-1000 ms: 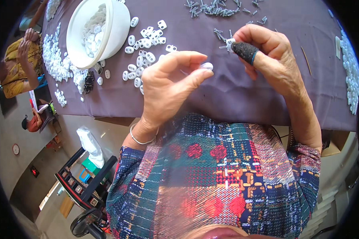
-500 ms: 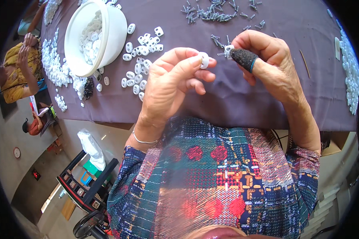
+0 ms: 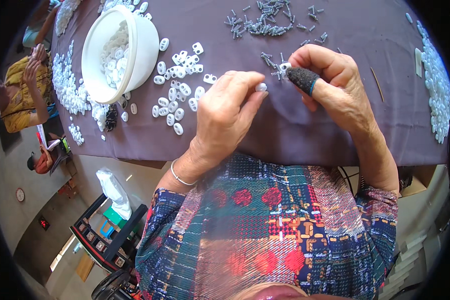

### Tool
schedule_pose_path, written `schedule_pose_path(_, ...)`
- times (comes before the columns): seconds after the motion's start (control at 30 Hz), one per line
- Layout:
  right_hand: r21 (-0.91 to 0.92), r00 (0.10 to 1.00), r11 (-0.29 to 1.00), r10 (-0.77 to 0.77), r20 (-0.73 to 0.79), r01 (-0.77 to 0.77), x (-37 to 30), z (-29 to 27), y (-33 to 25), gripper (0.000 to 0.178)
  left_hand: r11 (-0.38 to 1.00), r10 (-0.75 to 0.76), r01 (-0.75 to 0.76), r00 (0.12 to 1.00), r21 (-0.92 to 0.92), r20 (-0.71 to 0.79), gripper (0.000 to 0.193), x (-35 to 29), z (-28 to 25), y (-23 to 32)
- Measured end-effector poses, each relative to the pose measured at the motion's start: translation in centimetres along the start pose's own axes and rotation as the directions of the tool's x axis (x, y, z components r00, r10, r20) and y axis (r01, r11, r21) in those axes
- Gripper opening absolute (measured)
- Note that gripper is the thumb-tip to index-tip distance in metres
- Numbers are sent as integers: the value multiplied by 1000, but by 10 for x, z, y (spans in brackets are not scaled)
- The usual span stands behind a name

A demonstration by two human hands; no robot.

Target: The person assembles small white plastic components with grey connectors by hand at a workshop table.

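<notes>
My left hand [image 3: 222, 117], its back turned up, pinches a small rounded white plastic piece [image 3: 261, 87] between thumb and fingertips. To its right, my right hand [image 3: 342, 87] grips a white cord-lock piece [image 3: 285, 66] between forefinger and thumb. A dark fabric finger cover [image 3: 303, 80] with a blue edge sits on that thumb and hides part of the piece. Several small metal springs [image 3: 269, 61] lie on the cloth just beyond the right fingertips. Left of my left hand lie loose white two-hole cord-lock pieces [image 3: 172, 106].
A white tub [image 3: 147, 55], tilted and part filled with white pieces, stands at the left. More springs [image 3: 270, 20] are heaped at the back. White pieces line the right edge [image 3: 437, 95], near a thin brown stick [image 3: 377, 84]. Other people [image 3: 27, 90] are at far left.
My left hand has rolled over so its back faces up, and the white piece in it has turned. The right hand still holds its piece in nearly the same place.
</notes>
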State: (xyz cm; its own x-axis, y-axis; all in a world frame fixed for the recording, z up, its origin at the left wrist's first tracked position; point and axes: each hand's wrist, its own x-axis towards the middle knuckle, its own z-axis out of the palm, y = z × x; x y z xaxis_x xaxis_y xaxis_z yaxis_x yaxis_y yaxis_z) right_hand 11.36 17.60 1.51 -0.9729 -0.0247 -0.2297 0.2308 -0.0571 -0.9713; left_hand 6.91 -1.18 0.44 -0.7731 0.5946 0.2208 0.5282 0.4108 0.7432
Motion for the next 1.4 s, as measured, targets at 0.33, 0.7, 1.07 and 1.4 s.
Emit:
schedule_pose_path(0.33, 1, 1000, 1000, 19, -11, -19, -1, 1, -1, 11, 380, -529, 554, 787, -741, 318, 15, 12, -24, 10)
schedule_pose_path(0.7, -94, 998, 994, -61, -34, 58, -1, 3, 4, 10, 272, -552, 591, 742, -759, 380, 27, 11, -17, 6)
schedule_pose_path(1.07, -119, 997, 993, -32, -64, 24, -1, 6, 3, 10, 173, -563, 609, 706, -774, 430, 16, 10, -15, 8)
schedule_pose_path(1.4, -158, 998, 986, -51, -37, 45, -1, 4, 3, 11, 115, -562, 588, 703, -801, 436, 16, 8, -12, 7)
